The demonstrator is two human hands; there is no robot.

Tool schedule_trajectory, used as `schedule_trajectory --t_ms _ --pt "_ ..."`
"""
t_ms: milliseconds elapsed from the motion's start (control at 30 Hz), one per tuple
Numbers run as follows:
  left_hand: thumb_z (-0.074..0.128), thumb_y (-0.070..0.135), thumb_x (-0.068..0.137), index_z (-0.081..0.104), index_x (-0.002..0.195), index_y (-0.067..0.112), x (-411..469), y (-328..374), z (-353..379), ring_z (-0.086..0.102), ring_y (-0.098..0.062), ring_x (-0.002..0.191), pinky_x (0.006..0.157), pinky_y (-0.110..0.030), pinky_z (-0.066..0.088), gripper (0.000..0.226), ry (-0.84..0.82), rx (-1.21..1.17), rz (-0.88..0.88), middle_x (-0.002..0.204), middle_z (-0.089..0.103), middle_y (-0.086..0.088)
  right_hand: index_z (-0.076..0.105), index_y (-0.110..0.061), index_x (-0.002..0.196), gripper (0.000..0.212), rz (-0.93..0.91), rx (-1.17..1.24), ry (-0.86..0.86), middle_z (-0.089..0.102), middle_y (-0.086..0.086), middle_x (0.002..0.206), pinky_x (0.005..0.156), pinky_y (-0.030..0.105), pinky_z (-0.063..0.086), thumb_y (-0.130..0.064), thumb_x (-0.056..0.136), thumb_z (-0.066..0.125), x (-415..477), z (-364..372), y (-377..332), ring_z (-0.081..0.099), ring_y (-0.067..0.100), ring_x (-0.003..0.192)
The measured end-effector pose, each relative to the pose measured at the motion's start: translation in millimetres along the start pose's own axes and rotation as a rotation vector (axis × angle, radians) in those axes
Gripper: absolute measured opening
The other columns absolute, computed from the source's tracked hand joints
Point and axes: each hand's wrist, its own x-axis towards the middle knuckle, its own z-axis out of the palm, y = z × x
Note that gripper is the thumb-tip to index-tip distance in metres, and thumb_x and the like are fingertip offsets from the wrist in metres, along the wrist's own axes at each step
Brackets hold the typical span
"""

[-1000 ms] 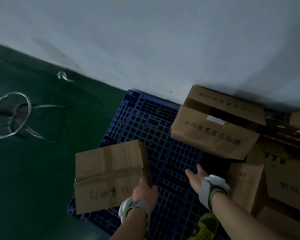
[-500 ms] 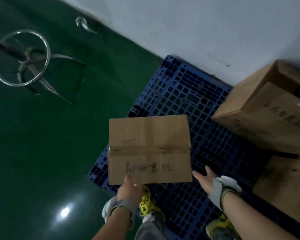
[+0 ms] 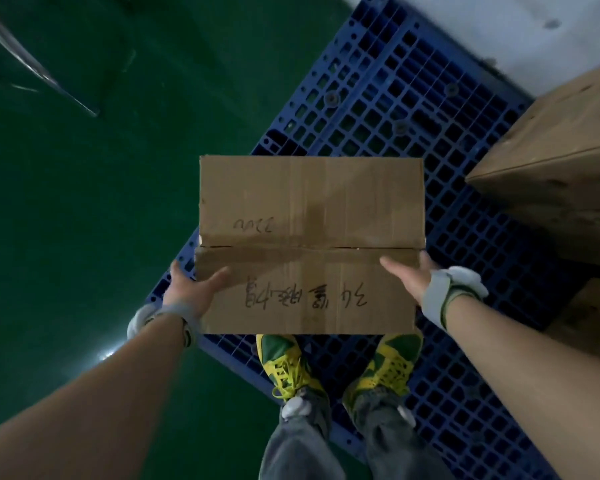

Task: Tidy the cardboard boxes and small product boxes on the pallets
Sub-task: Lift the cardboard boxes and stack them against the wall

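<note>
A closed brown cardboard box (image 3: 309, 209) with handwritten characters on its top is held level in front of me, above the blue plastic pallet (image 3: 378, 98). My left hand (image 3: 191, 285) grips the box's near left corner, thumb on top. My right hand (image 3: 409, 278) clasps the near right corner, thumb lying on the top face. Both wrists wear grey bands. A larger cardboard box (image 3: 561, 150) stands on the pallet at the right, and part of another box (image 3: 593, 313) shows below it at the right edge.
I stand on the pallet's near edge in green and yellow shoes (image 3: 284, 362). Glossy green floor (image 3: 84, 202) spreads to the left. A metal leg of a stand (image 3: 39, 71) lies at the top left. A white wall (image 3: 499, 22) runs along the pallet's far side.
The box has been lifted closer and squared to me. My right hand, free before, now grips its right corner. The view has tilted down to my feet.
</note>
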Motion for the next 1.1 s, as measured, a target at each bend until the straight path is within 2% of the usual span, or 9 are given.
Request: schedule_trajectory --t_ms 100,267,400,500,600,633,733,967,1100 --pt "0.08 0.062 0.057 0.052 0.125 0.022 7 11 7 0.066 -0.029 0.092 0.087 -0.05 0.054 0.084 -0.032 -0.175 -0.037 0.111 0.067 -0.004 0.001 -0.04 0.151 0.121 0.008 0.217 -0.122 0.013 0.004 0.161 0.107 0.062 0.03 -0.082 0.056 0.063 13 0 -5 0.027 0.039 0.14" --pt "0.075 0.063 0.066 0.054 0.118 0.02 -12 26 0 0.063 -0.021 0.081 0.073 -0.038 0.054 0.071 0.114 -0.126 0.036 0.099 0.065 -0.001 0.003 -0.033 0.153 0.106 0.017 0.424 -0.175 0.016 0.007 0.16 0.11 0.06 0.026 -0.065 0.075 0.067 11 -14 -17 0.024 0.037 0.142" --pt "0.064 0.071 0.07 0.053 0.117 0.02 -23 16 6 0.061 -0.028 0.086 0.08 -0.043 0.053 0.07 0.154 0.024 0.035 0.101 0.063 -0.005 0.001 -0.03 0.153 0.1 0.012 0.261 -0.107 0.01 0.006 0.161 0.111 0.057 0.026 -0.065 0.081 0.06 1 -13 -13 0.022 0.037 0.142" --pt "0.051 0.078 0.073 0.052 0.114 0.016 -21 18 6 0.058 -0.027 0.081 0.075 -0.039 0.051 0.074 0.192 0.127 0.086 0.103 0.062 -0.009 0.01 -0.029 0.152 0.093 -0.053 0.159 0.015 0.025 0.009 0.156 0.1 0.056 0.04 -0.069 0.081 0.055 1 -19 -9 0.039 0.038 0.131" --pt "0.046 0.082 0.074 0.031 0.125 0.025 -14 20 9 0.057 -0.032 0.084 0.077 -0.04 0.046 0.078 0.154 0.069 0.083 0.111 0.058 -0.016 0.02 -0.026 0.145 0.086 -0.154 0.07 0.152 0.056 0.013 0.125 0.064 0.04 0.049 -0.075 0.08 0.046 -2 -21 -6 0.061 0.032 0.084" --pt "0.044 0.083 0.073 0.021 0.133 0.032 -12 21 10 0.058 -0.035 0.091 0.08 -0.041 0.044 0.082 0.124 0.03 0.055 0.115 0.057 -0.018 0.017 -0.027 0.147 0.088 -0.164 0.049 0.158 0.055 0.014 0.129 0.061 0.037 0.046 -0.078 0.079 0.042 -2 -19 -5 0.062 0.032 0.083" --pt "0.038 0.084 0.075 0.002 0.147 0.039 5 19 17 0.056 -0.041 0.107 0.082 -0.041 0.039 0.092 0.105 0.002 -0.009 0.134 0.05 -0.02 0.003 -0.026 0.152 0.095 -0.12 0.026 0.134 0.034 0.013 0.152 0.075 0.043 0.041 -0.081 0.08 0.031 4 -11 -11 0.053 0.039 0.116" --pt "0.046 0.073 0.082 0.036 0.141 0.018 53 19 43 0.056 -0.037 0.109 0.092 -0.041 0.044 0.081 0.123 -0.082 0.063 0.13 0.055 -0.016 0.008 -0.027 0.153 0.086 0.0 -0.063 0.111 0.029 0.016 0.153 0.081 0.046 0.038 -0.077 0.085 0.02 38 -5 -19 0.042 0.04 0.127" --pt "0.044 0.078 0.079 0.049 0.131 0.016 44 23 41 0.054 -0.029 0.092 0.084 -0.036 0.04 0.081 0.157 -0.106 0.065 0.111 0.055 -0.007 0.015 -0.028 0.152 0.09 -0.066 0.082 0.075 0.033 0.012 0.152 0.09 0.046 0.04 -0.082 0.081 0.022 35 -14 -13 0.044 0.037 0.127"
